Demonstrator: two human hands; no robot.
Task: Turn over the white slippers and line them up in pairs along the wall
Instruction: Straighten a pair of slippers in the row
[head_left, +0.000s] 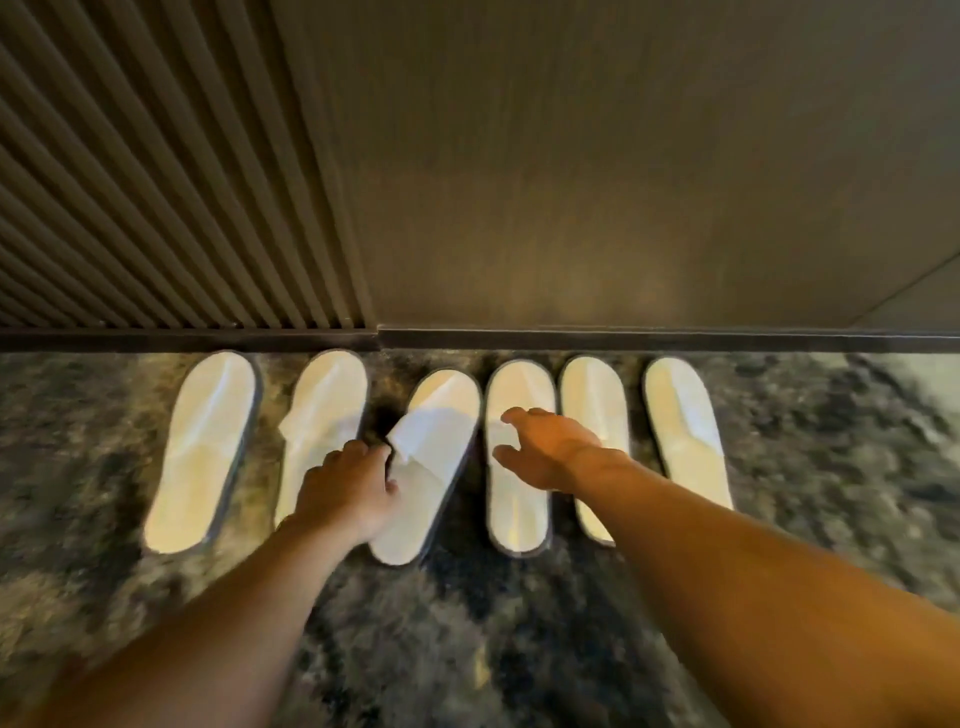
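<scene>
Several white slippers lie in a row on the dark marbled floor, toes toward the wall. The leftmost slipper (200, 452) and its neighbour (324, 410) lie at the left. My left hand (345, 491) grips the strap edge of the third slipper (434, 467), which tilts to the left. My right hand (545, 449) hovers with fingers spread over the fourth slipper (517, 499), holding nothing. Beyond my right forearm lie the fifth slipper (595, 400) and the rightmost slipper (685, 421).
A dark baseboard (623, 339) runs along the foot of the wall. The wall is ribbed panelling (156, 182) on the left and smooth brown panel (623, 156) on the right. Marbled floor (467, 649) stretches toward me.
</scene>
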